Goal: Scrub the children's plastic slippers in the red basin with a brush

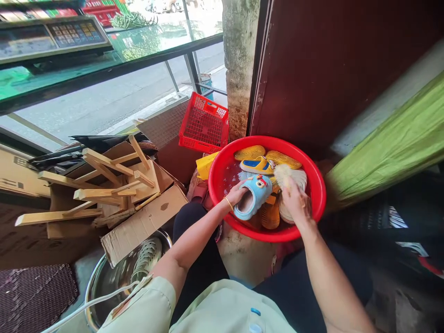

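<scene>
My left hand (236, 193) is closed on the side of a light blue clog (255, 196) with a cartoon face on its toe, its foot opening turned toward me. In my right hand (295, 201) is a pale scrub brush (282, 173), slightly blurred, to the right of the clog. Both hands are over a red basin (222, 217) of murky water. Yellow slippers (250, 152), a yellow clog with a blue inside (255, 165), an orange-yellow sole (270, 215) and white footwear (299, 178) lie in the basin.
Behind the basin stands a red plastic crate (222, 134). To the left, wooden stools (121, 178) lie upturned on cardboard boxes (149, 222). A metal bowl (90, 296) with a pale clog (147, 259) sits below them. Green cloth (395, 138) hangs at the right.
</scene>
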### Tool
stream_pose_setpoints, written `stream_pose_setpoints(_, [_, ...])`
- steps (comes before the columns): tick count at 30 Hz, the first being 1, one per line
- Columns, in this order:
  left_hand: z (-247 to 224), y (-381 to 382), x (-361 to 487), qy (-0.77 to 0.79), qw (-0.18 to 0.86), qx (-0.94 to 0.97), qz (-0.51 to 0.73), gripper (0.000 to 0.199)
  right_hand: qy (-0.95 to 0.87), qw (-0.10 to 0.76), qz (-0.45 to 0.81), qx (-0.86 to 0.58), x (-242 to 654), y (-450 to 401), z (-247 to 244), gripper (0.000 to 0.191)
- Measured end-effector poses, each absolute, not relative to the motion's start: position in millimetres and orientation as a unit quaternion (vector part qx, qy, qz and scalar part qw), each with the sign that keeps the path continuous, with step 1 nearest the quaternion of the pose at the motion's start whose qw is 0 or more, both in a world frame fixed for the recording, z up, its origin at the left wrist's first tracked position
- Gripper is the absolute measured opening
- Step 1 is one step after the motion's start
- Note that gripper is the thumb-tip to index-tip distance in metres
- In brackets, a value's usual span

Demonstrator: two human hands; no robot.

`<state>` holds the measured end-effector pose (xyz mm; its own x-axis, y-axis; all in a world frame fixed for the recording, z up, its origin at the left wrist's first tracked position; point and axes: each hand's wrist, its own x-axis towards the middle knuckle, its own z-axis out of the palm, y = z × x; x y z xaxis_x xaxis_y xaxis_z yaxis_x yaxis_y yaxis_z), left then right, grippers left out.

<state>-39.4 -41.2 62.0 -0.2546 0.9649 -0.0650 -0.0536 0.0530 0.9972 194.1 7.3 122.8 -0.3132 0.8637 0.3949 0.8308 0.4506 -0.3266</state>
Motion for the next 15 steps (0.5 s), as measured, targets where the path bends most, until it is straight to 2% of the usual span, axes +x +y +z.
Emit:
stream_pose_setpoints(3, [73.4,-46.3,-40.0,0.558,0.417,0.451,0.559,0.06,-0.79,0.273,0.035,-0.549,207.7,18.1,126.0,0.056])
stream_pose_setpoints(5, [79.7,-49.1,-43.9,0.574,0.36,0.486,0.552,0.069,-0.794,0.243,0.045,-0.556,209.0,13.3,127.8,0.058])
stream_pose_setpoints(10, [84.8,-56.2,-53.8,0.607,0.226,0.562,0.514,0.085,-0.818,0.068,0.076,-0.566,200.6,-4.3,125.8,0.062])
stream_pose_setpoints(15, [82.0,-64.6,-55.2,0.665,0.24,0.613,0.354,0.1,-0.838,-0.042,0.103,-0.534,195.6,-6.5,117.9,0.068])
